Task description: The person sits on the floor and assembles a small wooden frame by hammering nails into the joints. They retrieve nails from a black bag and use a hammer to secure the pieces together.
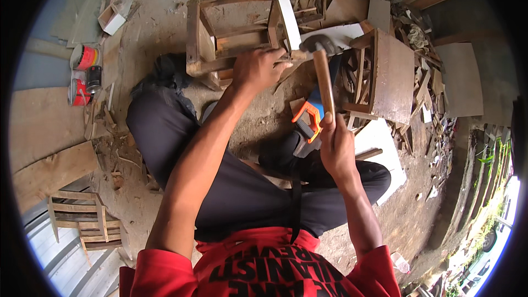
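Observation:
My right hand (336,146) is wrapped round the lower end of a hammer's wooden handle. The hammer (323,80) points away from me, its dark metal head close to the near right corner of a wooden stool-like frame (193,30). Over that corner, my left hand (258,69) rests against the near rail with thumb and fingertips pinched together. Whatever lies in the pinch is too small to make out. A white-faced strip (288,21) runs along the frame's right side. Between my legs and the hammer lies a handsaw (309,120) with an orange handle and blue blade.
Another wooden piece with a brown panel (392,77) stands at right, beside heaped wood scraps (432,96). Red cans (80,92) stand at far left. A slatted wooden piece (85,217) is at lower left. A white board (382,157) lies by my right knee.

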{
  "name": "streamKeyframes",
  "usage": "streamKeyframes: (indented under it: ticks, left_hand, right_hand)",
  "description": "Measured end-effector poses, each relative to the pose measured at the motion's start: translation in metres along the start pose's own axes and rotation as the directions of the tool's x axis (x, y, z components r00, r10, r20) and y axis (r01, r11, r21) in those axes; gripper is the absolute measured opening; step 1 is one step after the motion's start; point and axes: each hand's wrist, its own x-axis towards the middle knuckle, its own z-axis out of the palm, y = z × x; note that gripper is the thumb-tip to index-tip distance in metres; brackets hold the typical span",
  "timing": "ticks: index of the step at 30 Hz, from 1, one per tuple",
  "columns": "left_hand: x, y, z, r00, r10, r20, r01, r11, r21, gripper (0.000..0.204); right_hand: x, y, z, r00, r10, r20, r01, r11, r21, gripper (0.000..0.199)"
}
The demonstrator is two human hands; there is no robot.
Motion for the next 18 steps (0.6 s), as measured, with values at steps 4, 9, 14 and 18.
streamKeyframes:
  ticks: [4,9,14,18]
  left_hand:
    - [0.002,0.0,0.0,1.0,0.016,-0.007,-0.015,0.999,0.049,0.034]
    - [0.013,-0.008,0.006,0.999,0.026,-0.031,-0.025,0.999,0.029,0.034]
    - [0.011,-0.002,0.001,0.999,0.006,-0.044,-0.003,0.999,0.053,0.031]
    - [0.012,-0.003,0.004,0.999,0.037,-0.021,-0.037,0.999,0.015,0.032]
  right_hand:
    - [-0.005,-0.009,0.004,0.999,-0.036,-0.018,0.037,0.999,0.037,0.029]
    - [0.009,-0.023,-0.001,1.0,-0.007,0.021,0.005,0.998,0.066,0.033]
    - [0.0,-0.044,-0.008,0.956,-0.193,-0.221,0.232,0.959,0.163,0.06]
    - [0.005,0.009,0.011,0.998,0.031,0.051,-0.028,0.998,-0.052,0.028]
